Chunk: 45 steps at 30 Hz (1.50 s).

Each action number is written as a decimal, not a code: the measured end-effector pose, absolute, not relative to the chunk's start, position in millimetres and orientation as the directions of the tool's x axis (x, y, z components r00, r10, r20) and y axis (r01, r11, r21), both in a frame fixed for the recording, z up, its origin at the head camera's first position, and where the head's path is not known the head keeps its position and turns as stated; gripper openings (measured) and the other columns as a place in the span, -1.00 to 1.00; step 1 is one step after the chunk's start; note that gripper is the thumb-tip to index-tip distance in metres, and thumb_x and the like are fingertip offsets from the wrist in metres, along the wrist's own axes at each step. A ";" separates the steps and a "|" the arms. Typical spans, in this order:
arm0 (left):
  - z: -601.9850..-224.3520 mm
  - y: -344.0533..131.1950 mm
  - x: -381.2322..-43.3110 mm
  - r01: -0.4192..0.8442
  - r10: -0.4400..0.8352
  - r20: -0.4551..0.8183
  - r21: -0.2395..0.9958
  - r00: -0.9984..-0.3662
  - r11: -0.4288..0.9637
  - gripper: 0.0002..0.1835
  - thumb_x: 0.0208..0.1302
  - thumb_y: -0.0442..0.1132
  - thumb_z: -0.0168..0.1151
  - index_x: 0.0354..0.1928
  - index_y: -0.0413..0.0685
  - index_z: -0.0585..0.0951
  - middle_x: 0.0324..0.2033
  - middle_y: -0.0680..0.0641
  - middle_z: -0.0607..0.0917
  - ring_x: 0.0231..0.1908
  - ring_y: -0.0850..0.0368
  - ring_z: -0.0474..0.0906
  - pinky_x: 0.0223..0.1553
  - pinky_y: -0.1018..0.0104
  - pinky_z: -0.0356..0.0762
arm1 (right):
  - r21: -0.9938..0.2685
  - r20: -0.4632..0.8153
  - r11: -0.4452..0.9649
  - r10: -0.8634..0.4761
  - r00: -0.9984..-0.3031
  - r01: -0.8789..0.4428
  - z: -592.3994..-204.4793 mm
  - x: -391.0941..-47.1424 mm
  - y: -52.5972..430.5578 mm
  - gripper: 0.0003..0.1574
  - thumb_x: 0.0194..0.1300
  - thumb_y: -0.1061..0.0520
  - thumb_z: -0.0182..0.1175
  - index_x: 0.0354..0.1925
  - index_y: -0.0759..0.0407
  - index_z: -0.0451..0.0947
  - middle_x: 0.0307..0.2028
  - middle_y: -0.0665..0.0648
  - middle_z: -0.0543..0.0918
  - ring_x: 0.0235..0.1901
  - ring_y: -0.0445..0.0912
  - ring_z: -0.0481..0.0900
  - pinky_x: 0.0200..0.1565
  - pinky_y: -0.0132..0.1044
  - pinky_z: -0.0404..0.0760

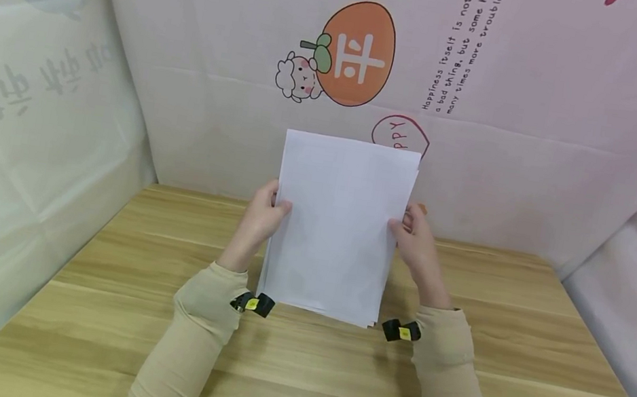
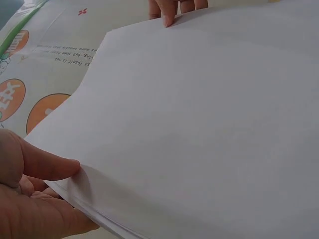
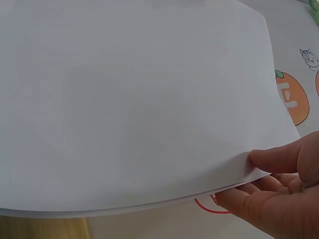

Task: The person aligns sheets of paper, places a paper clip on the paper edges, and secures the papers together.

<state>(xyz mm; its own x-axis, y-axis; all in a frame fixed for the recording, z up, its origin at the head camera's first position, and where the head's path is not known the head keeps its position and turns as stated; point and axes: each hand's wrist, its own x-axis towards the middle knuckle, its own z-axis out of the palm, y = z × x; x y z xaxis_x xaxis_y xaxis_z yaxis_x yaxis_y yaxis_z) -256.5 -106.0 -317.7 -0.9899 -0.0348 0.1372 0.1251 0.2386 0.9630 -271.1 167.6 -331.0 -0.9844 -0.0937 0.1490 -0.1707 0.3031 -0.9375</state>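
Both hands (image 1: pixel 261 217) (image 1: pixel 417 244) pinch paper stack (image 1: pixel 338 229) side edges.

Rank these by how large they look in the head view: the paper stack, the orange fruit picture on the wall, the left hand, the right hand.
1. Paper stack, clearly the largest.
2. Orange fruit picture.
3. Left hand and right hand: they look about alike, each partly hidden behind the paper, so I cannot rank one above the other.

Left hand (image 2: pixel 35 199) pinching paper stack (image 2: pixel 199 124)
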 end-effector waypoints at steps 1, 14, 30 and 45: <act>-317.8 -106.1 -256.4 0.130 -0.035 0.142 0.963 -0.989 0.237 -0.59 0.33 -0.42 0.00 0.22 -0.24 0.39 0.03 -0.33 0.55 0.09 -0.16 0.47 0.13 -0.06 0.42 | -0.936 0.160 0.300 -0.092 -0.983 -0.181 -330.9 -270.9 167.6 -0.45 0.44 0.25 -0.08 0.34 0.26 0.13 0.29 0.37 0.34 0.27 0.19 0.34 0.21 0.07 0.37; -317.7 -105.8 -256.3 0.250 -0.032 0.261 0.948 -0.965 0.198 -0.63 0.32 -0.46 0.00 0.16 -0.29 0.43 -0.06 -0.31 0.55 -0.09 -0.07 0.47 -0.09 0.11 0.44 | -0.903 0.326 0.266 -0.086 -0.942 -0.337 -329.7 -268.5 165.9 -0.49 0.44 0.27 -0.07 0.29 0.37 0.16 0.28 0.39 0.35 0.28 0.21 0.33 0.28 0.07 0.29; -318.2 -107.8 -256.6 0.408 -0.001 0.410 0.907 -0.912 0.107 -0.57 0.29 -0.52 -0.01 0.21 -0.27 0.40 0.06 -0.28 0.55 0.05 -0.12 0.50 0.11 -0.01 0.43 | -0.863 0.476 0.165 -0.052 -0.878 -0.478 -332.5 -270.5 164.6 -0.55 0.43 0.27 -0.05 0.23 0.39 0.23 0.10 0.36 0.50 -0.03 -0.26 0.51 -0.01 -0.50 0.48; -320.5 -111.3 -258.2 0.426 0.005 0.427 0.903 -0.904 0.060 -0.56 0.29 -0.54 -0.03 0.22 -0.29 0.37 0.09 -0.28 0.54 0.08 -0.10 0.49 0.15 0.02 0.40 | -0.829 0.548 0.078 -0.082 -0.832 -0.554 -333.1 -271.6 163.2 -0.61 0.42 0.29 -0.05 0.16 0.42 0.25 -0.03 -0.01 0.55 -0.02 -0.21 0.53 -0.03 -0.50 0.49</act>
<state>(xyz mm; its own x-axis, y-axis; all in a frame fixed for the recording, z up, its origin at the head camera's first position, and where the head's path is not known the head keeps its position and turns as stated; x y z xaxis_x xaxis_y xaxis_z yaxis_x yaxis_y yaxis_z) -258.2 -111.3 -320.5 -0.9043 0.0046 0.4269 0.4264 0.0597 0.9025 -271.6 163.2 -333.1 -0.8325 -0.0819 0.5480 -0.5535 0.0782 -0.8292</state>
